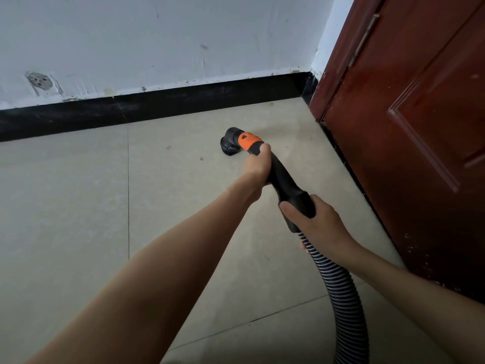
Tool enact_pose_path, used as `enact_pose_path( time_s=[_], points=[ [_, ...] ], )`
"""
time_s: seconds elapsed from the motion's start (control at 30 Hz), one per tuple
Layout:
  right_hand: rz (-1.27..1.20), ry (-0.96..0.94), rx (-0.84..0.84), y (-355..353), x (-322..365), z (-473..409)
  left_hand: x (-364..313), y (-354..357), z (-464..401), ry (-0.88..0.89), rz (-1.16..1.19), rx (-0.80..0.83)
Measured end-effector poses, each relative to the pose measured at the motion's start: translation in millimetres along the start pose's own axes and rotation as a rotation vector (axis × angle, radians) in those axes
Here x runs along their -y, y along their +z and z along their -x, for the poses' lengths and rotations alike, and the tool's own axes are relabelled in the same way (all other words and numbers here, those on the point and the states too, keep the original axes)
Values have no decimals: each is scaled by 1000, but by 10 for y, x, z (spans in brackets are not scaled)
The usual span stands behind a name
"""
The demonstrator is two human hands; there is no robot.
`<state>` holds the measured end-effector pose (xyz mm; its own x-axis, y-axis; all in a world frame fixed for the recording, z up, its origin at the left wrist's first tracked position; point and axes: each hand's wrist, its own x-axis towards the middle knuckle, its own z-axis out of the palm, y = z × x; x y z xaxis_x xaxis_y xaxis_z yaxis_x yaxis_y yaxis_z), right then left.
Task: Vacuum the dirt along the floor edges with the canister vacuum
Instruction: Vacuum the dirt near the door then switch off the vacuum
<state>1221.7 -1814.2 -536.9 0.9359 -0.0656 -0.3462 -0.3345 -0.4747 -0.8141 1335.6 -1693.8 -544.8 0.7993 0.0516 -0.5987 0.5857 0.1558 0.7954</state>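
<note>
A black vacuum wand with an orange collar ends in a round black brush nozzle that touches the beige tiled floor. My left hand grips the wand just behind the orange collar. My right hand grips the wand's lower end, where the ribbed black hose joins it. The hose runs down out of the bottom of the frame. The canister is not in view. Two small crumbs of dirt lie on the tile left of the nozzle.
A black skirting board runs along the foot of a scuffed white wall. A dark red wooden door stands at the right, meeting the wall in the corner behind the nozzle.
</note>
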Motion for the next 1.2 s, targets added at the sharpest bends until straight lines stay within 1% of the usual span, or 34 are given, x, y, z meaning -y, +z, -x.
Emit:
enact_pose_path(
  time_s=[0.07, 0.13, 0.2, 0.27, 0.33, 0.43, 0.53, 0.8, 1.07, 1.2],
  points=[
    [128, -30, 21, 27, -11, 65, 5, -104, 5, -33, 50, -97],
    [224, -39, 63, 70, -33, 159, 21, -218, -11, -57, 35, -159],
    [339, -64, 82, 116, -54, 239, 44, -311, -35, -61, -25, -186],
    [387, -91, 101, 153, -58, 279, 80, -386, -48, -71, -37, -196],
    [363, -92, 138, 160, -55, 276, 127, -457, -35, -91, 23, -181],
    [275, -40, 258, 153, -68, 251, 267, -593, 44, -127, 146, -129],
    [235, -59, 303, 176, -132, 265, 377, -626, 113, -147, 143, -125],
    [52, -60, 216, 34, -330, 318, 357, -303, 70, -145, 3, -104],
    [-16, -46, 140, -49, -456, 357, 347, -38, 48, -155, -40, -65],
    [-56, -25, 106, -148, -559, 378, 344, 161, 69, -147, -104, -53]
  ],
)
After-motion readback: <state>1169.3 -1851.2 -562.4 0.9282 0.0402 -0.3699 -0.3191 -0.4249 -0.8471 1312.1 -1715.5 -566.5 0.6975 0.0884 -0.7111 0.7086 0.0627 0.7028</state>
